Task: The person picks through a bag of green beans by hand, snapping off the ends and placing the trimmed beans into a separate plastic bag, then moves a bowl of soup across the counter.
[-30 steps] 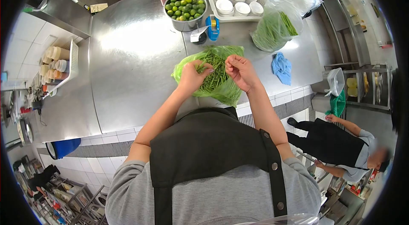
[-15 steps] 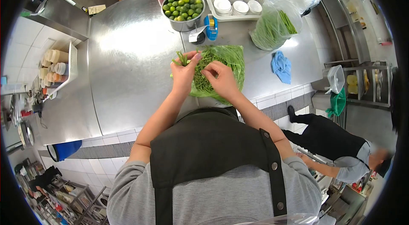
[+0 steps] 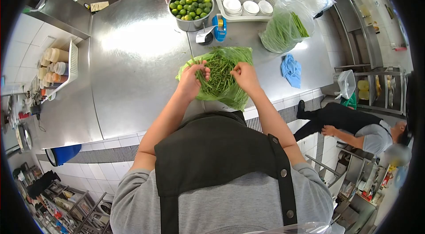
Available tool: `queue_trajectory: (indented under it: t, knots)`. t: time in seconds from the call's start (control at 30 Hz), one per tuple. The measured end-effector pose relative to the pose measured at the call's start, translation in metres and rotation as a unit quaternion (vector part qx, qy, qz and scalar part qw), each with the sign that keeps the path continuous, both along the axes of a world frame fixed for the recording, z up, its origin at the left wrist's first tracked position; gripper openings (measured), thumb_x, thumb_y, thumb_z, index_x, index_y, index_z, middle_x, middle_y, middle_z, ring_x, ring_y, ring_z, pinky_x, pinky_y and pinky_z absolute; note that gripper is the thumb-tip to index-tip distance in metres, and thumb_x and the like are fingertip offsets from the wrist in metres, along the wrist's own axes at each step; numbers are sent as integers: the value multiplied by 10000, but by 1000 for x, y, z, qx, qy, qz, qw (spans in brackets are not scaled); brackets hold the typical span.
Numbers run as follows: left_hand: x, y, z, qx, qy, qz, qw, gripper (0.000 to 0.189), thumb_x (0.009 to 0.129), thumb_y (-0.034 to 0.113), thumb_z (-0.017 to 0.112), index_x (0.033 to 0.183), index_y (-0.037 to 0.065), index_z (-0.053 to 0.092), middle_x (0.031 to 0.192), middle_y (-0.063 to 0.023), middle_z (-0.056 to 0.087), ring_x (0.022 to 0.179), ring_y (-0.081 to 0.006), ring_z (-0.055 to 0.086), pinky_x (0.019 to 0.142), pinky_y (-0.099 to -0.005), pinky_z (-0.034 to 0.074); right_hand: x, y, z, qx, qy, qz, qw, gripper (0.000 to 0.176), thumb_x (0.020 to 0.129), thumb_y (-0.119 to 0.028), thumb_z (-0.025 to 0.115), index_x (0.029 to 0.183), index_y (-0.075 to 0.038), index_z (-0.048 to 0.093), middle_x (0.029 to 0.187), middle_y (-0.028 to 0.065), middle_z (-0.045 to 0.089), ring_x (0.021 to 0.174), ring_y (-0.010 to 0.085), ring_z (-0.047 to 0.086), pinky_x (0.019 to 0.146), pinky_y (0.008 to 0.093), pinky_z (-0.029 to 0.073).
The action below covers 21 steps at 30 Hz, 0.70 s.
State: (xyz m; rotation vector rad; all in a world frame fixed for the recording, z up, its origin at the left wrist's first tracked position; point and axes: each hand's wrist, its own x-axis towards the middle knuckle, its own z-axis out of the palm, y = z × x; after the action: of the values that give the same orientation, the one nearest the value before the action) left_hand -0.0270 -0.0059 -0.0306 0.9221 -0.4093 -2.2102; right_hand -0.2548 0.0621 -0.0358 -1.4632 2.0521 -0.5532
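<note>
A green plastic bag [image 3: 241,55] lies spread open on the steel counter, with a heap of short green bean pieces [image 3: 220,72] on it. At the heap's left side my left hand [image 3: 190,80] is closed around a few green beans [image 3: 193,60], whose ends poke out past the thumb. My right hand [image 3: 246,77] is over the right part of the heap, thumb and fingertips pinched together. Whatever may be between those fingertips is too small to make out.
Behind the bag stand a steel pot of limes [image 3: 190,10], a blue tape dispenser [image 3: 219,28] and a tray of white dishes [image 3: 241,18]. A clear bag of long greens [image 3: 283,30] and a blue cloth [image 3: 291,71] sit to the right. A co-worker [image 3: 349,123] stands at right.
My hands have moved apart, the right one shifting rightward across the heap. My left hand has turned and lowered, with fewer beans showing. The co-worker has changed posture.
</note>
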Motion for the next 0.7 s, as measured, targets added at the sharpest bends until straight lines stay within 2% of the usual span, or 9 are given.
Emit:
queue_trajectory:
  t: [0.07,0.13,0.23,0.33,0.37,0.47,0.53,0.63,0.7]
  knots:
    - [-7,6,5,8,-9,-15,1000,151,969,156,615,1022,18,586,863,-92,634,775,-181,622,659,-294,495,-18,-5,-19,-23,19,-34,999,168,834,-160,750,871,-1,707,852,193,658,835,369,657,750,450,519]
    - [-12,8,7,11,-22,-36,999,172,973,181,622,962,14,582,849,-102,632,785,-197,639,655,-302,498,-19,-8,-17,-34,34,-14,999,168,851,-183,738,886,-19,724,881,198,657,873,370,656,778,455,517]
    - [-16,7,1,0,-59,-70,996,239,979,226,631,872,20,575,821,-107,626,720,-182,601,623,-296,479,-8,-9,-10,-22,87,-12,996,166,855,-200,740,878,-35,734,914,195,653,903,366,653,810,462,513]
    - [-15,4,-9,-11,-30,-100,994,276,993,253,629,855,15,604,803,-83,620,667,-150,541,592,-282,440,3,-7,-10,-24,110,-34,993,161,838,-194,752,865,-36,734,888,174,658,876,349,649,779,438,508]
    - [-14,5,-12,-10,-39,-97,995,261,997,249,625,894,9,624,806,-72,618,659,-136,521,585,-273,424,5,-8,-12,-29,110,-44,992,160,831,-190,756,863,-35,734,871,166,662,860,342,647,759,425,506]
    - [-14,10,7,-15,-64,-100,993,248,1011,239,608,1034,1,673,819,-37,614,651,-96,477,564,-247,383,-8,-12,-34,-95,6,-40,995,168,831,-186,769,882,-30,734,817,125,677,762,255,645,702,384,500]
    - [-13,11,13,-29,-77,-121,989,281,1022,238,593,1155,12,691,831,-16,612,662,-73,470,553,-231,364,-10,-13,-14,-92,-100,-52,989,166,847,-176,766,883,-18,731,769,79,675,705,177,613,660,332,484]
    - [-14,8,10,-72,-75,-141,985,304,1008,209,625,1246,26,675,805,25,593,620,-37,426,515,-210,321,-7,-16,16,-72,-219,-59,971,151,875,-149,755,882,-2,723,713,20,655,658,94,566,619,263,453]
    - [-18,7,17,-154,-166,-172,959,276,975,186,672,1192,17,701,816,23,629,623,-35,470,523,-213,364,-2,-15,36,-62,-275,-47,958,129,895,-122,738,883,4,717,704,3,644,654,69,553,608,236,439]
